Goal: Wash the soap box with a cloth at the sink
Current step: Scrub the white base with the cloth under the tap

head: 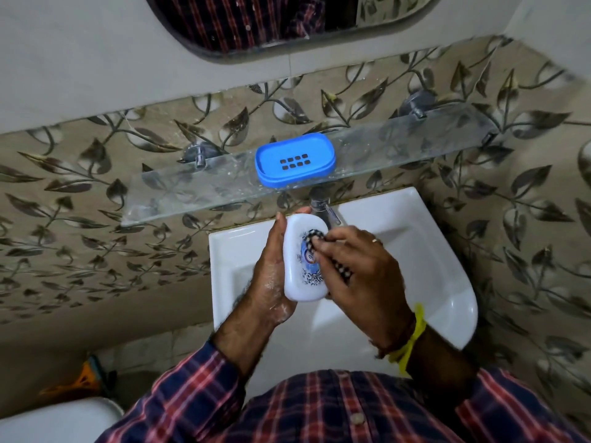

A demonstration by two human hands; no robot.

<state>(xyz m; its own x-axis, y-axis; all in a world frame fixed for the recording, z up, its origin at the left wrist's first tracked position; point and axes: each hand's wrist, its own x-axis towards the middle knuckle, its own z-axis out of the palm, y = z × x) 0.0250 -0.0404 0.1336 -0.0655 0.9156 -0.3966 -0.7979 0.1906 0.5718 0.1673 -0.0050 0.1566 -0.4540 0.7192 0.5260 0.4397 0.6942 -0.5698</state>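
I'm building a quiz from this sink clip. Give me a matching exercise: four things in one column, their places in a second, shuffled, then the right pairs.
Things:
1. blue tray
2. white soap box lid
3. checked cloth
4. tap

Places:
A. held in the left hand over the sink
B. on the glass shelf
C. behind the sink, under the shelf
D. pinched in the right hand, on the lid

Pairs: 1-B, 2-A, 3-D, 4-C

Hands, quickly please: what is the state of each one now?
Left hand: closed around the white soap box lid, holding it over the sink.
Right hand: closed on the checked cloth, pressing it to the lid.
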